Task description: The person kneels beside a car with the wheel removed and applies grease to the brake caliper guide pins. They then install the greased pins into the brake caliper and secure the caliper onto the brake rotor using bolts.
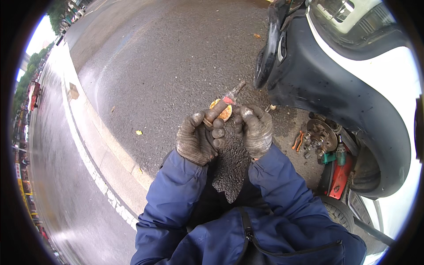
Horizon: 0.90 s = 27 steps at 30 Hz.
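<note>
Both hands wear dirty grey knit gloves, and blue jacket sleeves cover my arms. My left hand [197, 139] is closed on a brown cylindrical piece [216, 111] that slants up to the right. Just beyond its far end is a red part [228, 100] with a grey, narrow tip [239, 88]; whether these are joined to the cylinder I cannot tell. A round disc or shallow tin with a rusty orange face [226, 113] shows behind the cylinder. My right hand [256, 129] is close by on the right, its fingers curled together; what they pinch, if anything, is hidden.
At right stands a white vehicle with a black wheel-arch trim [335, 88]. Under it are a bare hub disc [321, 135], orange-handled pliers [298, 140], a green tool [340, 152] and a red jack [339, 179]. A tyre [338, 212] lies lower right. A kerb [112, 150] runs along the left.
</note>
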{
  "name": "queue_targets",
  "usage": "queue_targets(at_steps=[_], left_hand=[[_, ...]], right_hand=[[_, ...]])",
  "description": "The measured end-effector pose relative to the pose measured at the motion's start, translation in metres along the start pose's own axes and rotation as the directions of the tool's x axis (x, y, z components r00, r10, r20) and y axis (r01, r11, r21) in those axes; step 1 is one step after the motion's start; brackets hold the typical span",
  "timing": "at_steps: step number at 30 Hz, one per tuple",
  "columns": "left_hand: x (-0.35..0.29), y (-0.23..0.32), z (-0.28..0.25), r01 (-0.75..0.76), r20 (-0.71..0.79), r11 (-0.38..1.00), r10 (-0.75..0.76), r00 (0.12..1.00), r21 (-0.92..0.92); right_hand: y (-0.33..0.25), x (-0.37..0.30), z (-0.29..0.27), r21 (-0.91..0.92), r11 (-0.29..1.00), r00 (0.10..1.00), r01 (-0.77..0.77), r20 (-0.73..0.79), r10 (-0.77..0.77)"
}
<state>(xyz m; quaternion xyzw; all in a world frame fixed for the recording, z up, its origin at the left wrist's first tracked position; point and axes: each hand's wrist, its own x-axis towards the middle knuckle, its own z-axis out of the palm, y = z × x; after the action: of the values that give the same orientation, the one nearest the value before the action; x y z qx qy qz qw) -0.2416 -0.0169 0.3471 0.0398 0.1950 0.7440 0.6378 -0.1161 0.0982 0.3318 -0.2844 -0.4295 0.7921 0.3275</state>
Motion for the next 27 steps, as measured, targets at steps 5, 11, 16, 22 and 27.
queue_targets(at_steps=[5, 11, 16, 22, 27], left_hand=[[0.001, 0.001, -0.001, 0.058, 0.053, 0.995, -0.054, 0.997, -0.087], [-0.002, 0.005, -0.003, -0.165, -0.024, 0.986, 0.165, 0.986, 0.027], [-0.015, 0.012, 0.0, -0.379, -0.178, 0.911, 0.405, 0.897, 0.163], [-0.031, 0.024, 0.001, -0.48, -0.272, 0.842, 0.536, 0.8, 0.247], [-0.041, 0.039, -0.004, -0.5, -0.315, 0.839, 0.545, 0.777, 0.216]], right_hand=[[0.005, -0.001, 0.003, -0.055, 0.997, 0.998, 0.055, 0.009, -0.055], [0.023, 0.013, -0.031, -0.127, 0.991, 0.998, 0.05, -0.025, -0.053], [0.075, 0.072, -0.092, -0.459, 0.873, 0.972, -0.166, -0.226, 0.066], [0.133, 0.137, -0.113, -0.991, 0.134, 0.999, 0.024, 0.03, 0.041], [0.15, 0.19, -0.092, -0.965, -0.255, 0.962, 0.066, -0.007, 0.275]])
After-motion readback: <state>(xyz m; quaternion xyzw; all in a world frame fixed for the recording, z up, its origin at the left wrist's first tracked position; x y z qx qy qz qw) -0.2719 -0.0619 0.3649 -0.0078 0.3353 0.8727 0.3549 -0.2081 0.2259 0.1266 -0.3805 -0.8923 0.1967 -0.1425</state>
